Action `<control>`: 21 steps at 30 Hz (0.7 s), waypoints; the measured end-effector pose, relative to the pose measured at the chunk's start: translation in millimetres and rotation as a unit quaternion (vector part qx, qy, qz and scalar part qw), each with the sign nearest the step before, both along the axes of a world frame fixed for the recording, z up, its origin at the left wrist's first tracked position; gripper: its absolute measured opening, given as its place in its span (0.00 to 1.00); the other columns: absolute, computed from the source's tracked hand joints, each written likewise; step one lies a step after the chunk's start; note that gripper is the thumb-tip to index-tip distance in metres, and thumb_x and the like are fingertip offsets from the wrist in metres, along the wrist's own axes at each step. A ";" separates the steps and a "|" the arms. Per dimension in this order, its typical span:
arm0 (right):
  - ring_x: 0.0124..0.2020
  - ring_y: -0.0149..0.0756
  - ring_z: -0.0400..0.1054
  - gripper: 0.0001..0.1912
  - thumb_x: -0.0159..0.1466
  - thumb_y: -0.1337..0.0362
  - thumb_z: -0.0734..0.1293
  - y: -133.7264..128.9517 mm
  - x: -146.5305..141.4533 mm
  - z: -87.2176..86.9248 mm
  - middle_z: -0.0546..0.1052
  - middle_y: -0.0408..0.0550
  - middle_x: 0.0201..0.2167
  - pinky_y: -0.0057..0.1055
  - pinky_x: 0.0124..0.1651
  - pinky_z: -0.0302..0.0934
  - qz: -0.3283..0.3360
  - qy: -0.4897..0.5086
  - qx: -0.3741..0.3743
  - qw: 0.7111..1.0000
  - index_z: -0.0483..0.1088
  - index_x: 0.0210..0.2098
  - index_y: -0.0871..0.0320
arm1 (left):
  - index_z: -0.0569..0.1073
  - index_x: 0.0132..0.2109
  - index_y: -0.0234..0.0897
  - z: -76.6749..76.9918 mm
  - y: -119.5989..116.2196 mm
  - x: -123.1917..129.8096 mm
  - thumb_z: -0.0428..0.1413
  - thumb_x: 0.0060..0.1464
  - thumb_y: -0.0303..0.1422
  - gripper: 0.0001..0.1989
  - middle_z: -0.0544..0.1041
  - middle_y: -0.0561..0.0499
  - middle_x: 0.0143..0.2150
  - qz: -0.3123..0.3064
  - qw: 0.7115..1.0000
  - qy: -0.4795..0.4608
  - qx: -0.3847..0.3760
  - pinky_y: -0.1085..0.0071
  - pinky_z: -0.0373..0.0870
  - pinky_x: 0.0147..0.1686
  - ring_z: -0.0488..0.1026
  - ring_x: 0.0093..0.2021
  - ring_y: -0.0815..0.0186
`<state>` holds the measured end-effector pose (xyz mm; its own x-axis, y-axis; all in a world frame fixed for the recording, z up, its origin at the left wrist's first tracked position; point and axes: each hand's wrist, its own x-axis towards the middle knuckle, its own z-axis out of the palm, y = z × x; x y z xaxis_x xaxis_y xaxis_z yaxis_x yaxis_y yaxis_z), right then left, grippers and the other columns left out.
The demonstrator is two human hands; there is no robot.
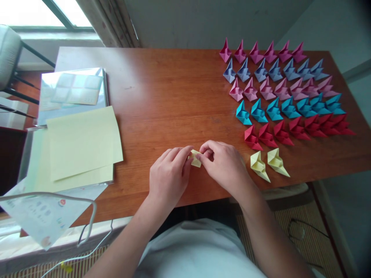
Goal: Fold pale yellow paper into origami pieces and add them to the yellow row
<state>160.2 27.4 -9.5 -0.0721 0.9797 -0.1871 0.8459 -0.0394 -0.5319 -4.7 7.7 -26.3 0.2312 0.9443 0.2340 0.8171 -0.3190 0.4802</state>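
Note:
Near the table's front edge, a small folded piece of pale yellow paper (196, 161) is pinched between my two hands. My left hand (169, 172) grips its left side, with the fingertips partly hidden. On its right side, my right hand (224, 164) presses it with thumb and fingers. To the right of my right hand lie two finished-looking pale yellow origami pieces, one nearer (259, 166) and one farther right (276, 161). Behind them is a row of red origami pieces (280, 132) of the same pointed shape.
More rows stand behind: blue (274, 109), pink (266, 89), lavender (261, 70) and magenta (256, 53). Yellow paper sheets (82, 143) rest on a clear folder (46, 83) at the left. A white cable (94, 212) hangs at the lower left of the wooden table (162, 88).

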 end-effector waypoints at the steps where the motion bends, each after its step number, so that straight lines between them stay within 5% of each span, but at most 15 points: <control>1: 0.33 0.38 0.72 0.05 0.64 0.62 0.71 0.1 -0.1 0.1 0.79 0.41 0.28 0.33 0.34 0.55 0.002 -0.004 -0.001 1.000 0.72 0.32 0.53 | 0.77 0.50 0.39 -0.2 0.1 0.0 0.55 0.65 0.30 0.09 0.83 0.52 0.42 0.001 1.000 -0.001 -0.001 0.68 0.70 0.39 0.78 0.41 0.61; 12: 0.36 0.40 0.73 0.06 0.68 0.61 0.68 3.7 -5.0 12.1 0.80 0.44 0.32 0.34 0.31 0.49 0.039 -0.075 -0.019 0.996 0.71 0.33 0.53 | 0.76 0.53 0.38 0.3 0.0 2.0 0.51 0.66 0.29 0.13 0.78 0.46 0.48 -0.024 0.999 0.045 -0.003 0.65 0.72 0.41 0.74 0.44 0.58; 21: 0.43 0.42 0.69 0.03 0.69 0.64 0.68 -5.9 -0.5 3.2 0.77 0.48 0.37 0.35 0.44 0.60 0.072 -0.042 0.061 0.995 0.72 0.36 0.55 | 0.75 0.52 0.39 2.4 8.2 -2.9 0.50 0.65 0.26 0.13 0.72 0.43 0.54 -0.090 0.995 0.013 -0.043 0.58 0.71 0.53 0.70 0.51 0.56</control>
<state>159.6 21.5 -6.3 -0.2032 0.9760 -0.0781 0.8798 0.1470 -0.4521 -7.6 16.0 -23.9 0.4026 0.9038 0.1451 0.7638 -0.4191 0.4909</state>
